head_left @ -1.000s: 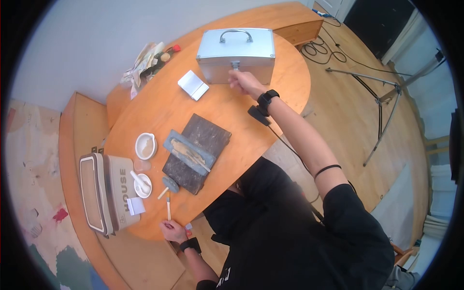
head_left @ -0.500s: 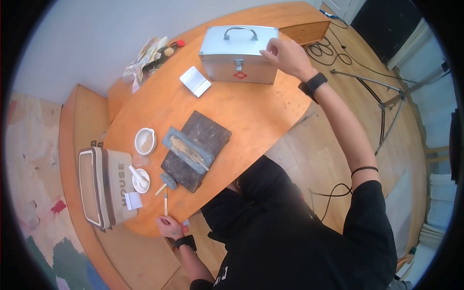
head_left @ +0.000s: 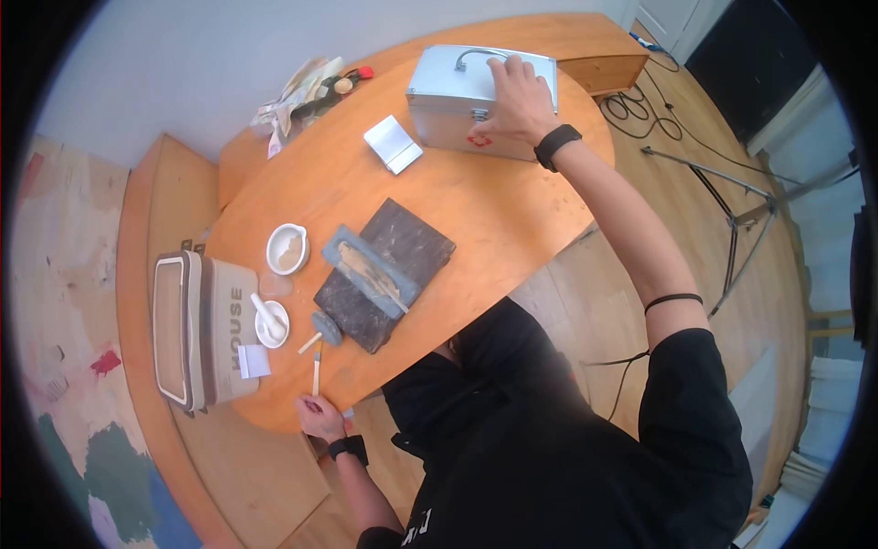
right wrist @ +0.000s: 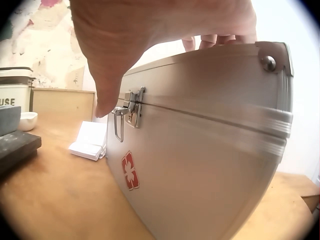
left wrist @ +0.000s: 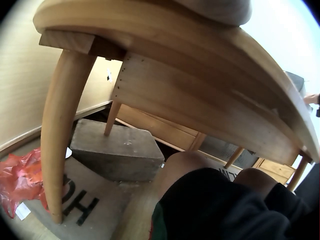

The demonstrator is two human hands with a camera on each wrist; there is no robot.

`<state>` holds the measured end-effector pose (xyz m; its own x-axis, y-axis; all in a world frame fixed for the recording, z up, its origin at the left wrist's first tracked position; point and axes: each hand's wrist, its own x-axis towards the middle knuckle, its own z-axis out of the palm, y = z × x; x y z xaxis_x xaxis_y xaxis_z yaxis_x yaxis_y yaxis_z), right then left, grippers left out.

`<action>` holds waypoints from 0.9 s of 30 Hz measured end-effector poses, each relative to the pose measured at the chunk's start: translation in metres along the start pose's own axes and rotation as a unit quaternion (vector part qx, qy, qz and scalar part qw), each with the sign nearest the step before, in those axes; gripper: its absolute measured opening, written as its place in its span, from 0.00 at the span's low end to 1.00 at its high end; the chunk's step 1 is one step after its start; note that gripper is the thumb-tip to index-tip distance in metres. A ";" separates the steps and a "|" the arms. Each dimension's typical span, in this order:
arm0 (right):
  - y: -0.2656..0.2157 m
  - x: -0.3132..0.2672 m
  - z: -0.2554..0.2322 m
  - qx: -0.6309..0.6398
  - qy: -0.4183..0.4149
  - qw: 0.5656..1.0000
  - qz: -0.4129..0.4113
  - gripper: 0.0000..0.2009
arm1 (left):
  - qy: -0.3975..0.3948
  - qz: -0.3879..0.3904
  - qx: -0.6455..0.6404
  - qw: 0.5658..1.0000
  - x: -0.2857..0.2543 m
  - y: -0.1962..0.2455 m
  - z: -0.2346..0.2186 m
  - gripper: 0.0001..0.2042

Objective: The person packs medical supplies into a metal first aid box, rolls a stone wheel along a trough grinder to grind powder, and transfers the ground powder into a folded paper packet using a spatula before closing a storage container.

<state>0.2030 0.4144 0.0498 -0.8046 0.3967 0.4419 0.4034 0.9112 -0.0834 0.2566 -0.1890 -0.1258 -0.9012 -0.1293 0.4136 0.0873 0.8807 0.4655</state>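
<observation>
In the head view my right hand (head_left: 521,101) lies over the front of a silver metal case (head_left: 439,119), its lid down. My fingers reach across the lid, while the thumb extends down the front near the latch. The right wrist view shows the thumb beside the metal latch (right wrist: 132,107), above a red emblem (right wrist: 130,170). At the near table edge my left hand (head_left: 320,418) holds the end of a thin brush (head_left: 317,371). That hand is cropped at the top of the left wrist view.
A grey slab with tan residue (head_left: 366,270) lies on a dark board (head_left: 416,238). Left of it are a white bowl (head_left: 288,249), a mortar with pestle (head_left: 271,322) and a HOUSE bin (head_left: 229,334). A white folded card (head_left: 393,145) stands by the case.
My right hand moved from the latch to the lid's right side, then back over the lid and front. The left hand stays at the table edge. The head view has shifted slightly.
</observation>
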 end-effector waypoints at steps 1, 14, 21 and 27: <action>0.000 -0.001 0.002 0.000 -0.002 1.000 -0.002 0.54 | 0.007 0.005 -0.008 1.000 0.000 0.001 0.000 0.08; -0.007 0.004 0.008 -0.031 0.032 0.998 -0.039 0.48 | -0.004 -0.017 -0.029 0.999 -0.002 -0.002 -0.001 0.07; 0.030 0.043 -0.016 -0.058 -0.054 0.996 0.042 0.35 | 0.020 0.005 -0.028 0.999 0.001 -0.001 0.001 0.09; 0.046 0.043 0.000 0.013 -0.073 0.996 0.044 0.22 | 0.008 -0.008 -0.013 1.000 -0.001 -0.001 0.000 0.08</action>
<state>0.1872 0.4733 0.0648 -0.8228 0.4848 0.2965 0.4645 0.8744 -0.1404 0.2574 -0.1893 -0.1268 -0.8958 -0.1505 0.4182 0.0845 0.8662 0.4926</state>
